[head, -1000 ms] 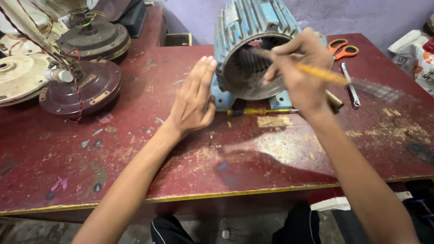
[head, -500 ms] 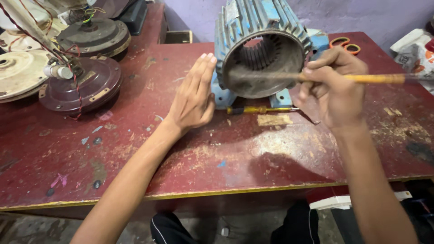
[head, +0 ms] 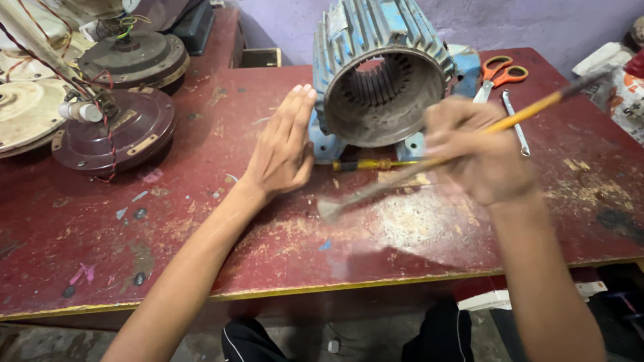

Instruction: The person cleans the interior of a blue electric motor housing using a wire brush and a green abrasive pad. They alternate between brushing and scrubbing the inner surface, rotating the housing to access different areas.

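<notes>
A blue finned motor housing (head: pixel 382 74) lies on the red table (head: pixel 201 221), its hollow bore facing me. My left hand (head: pixel 285 147) rests flat against the housing's left foot, fingers straight. A long paintbrush with an orange handle (head: pixel 469 137) is gripped by my right hand (head: pixel 479 157) in front of the housing. The brush's bristle end (head: pixel 330 209) points down-left near the table surface and is blurred. A yellow-handled screwdriver (head: pixel 372 164) lies on the table under the housing's front.
Orange-handled scissors (head: pixel 500 70) and a thin metal tool (head: pixel 515 121) lie right of the housing. Brown and cream ceiling fan motors (head: pixel 114 127) with red wires sit at the left. White packets (head: pixel 617 87) are at the far right edge.
My right hand pulled the brush out of the housing bore and swung its bristle end down toward the table in front. My left hand stayed in place.
</notes>
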